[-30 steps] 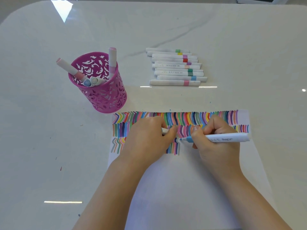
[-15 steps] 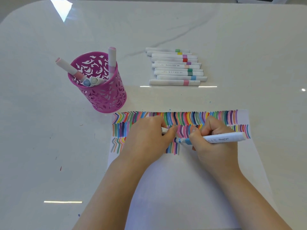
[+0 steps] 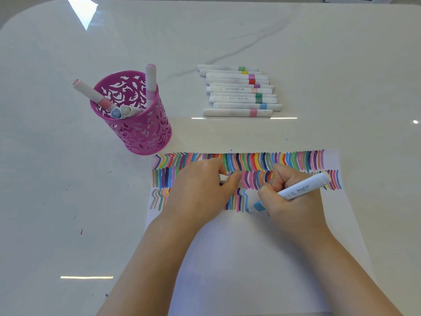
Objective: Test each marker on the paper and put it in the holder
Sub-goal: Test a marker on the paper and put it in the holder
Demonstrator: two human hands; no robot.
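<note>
Head view: right hand (image 3: 293,206) grip curls round the blue marker (image 3: 300,189), nib on paper (image 3: 250,258); left hand (image 3: 200,190), at nine o'clock, pinches a cap (image 3: 224,177). Seems light, stiff, slick; hold mid-barrel.

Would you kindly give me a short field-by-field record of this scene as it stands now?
Right hand: grips a blue marker, tip on the paper
Left hand: rests on the paper, pinching a white piece, perhaps the cap
Paper: three rows of coloured strokes, third row unfinished
Holder: pink, upright, four markers inside
Loose markers: capped, in a row on the table beyond the paper
</note>
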